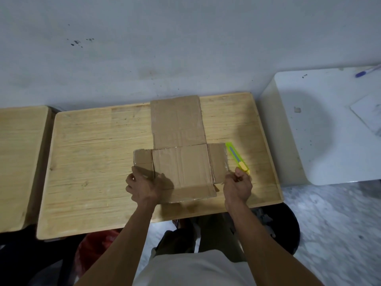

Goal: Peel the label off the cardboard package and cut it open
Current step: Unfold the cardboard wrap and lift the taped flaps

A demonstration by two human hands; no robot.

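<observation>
My left hand [142,185] fingers curled, pressing the flattened cardboard package [181,162] left flap. My right hand [237,185] fisted at right flap edge; yellow utility knife [237,156] just beyond fingertips, grip unclear.

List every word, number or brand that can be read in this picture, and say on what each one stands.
None can be read.
Flattened cardboard package: plain brown, no print or label visible.
Yellow-green utility knife: no legible marking.
Paper on the white table: faint grey marks, too blurred to read.
Pen: too small to tell.
</observation>
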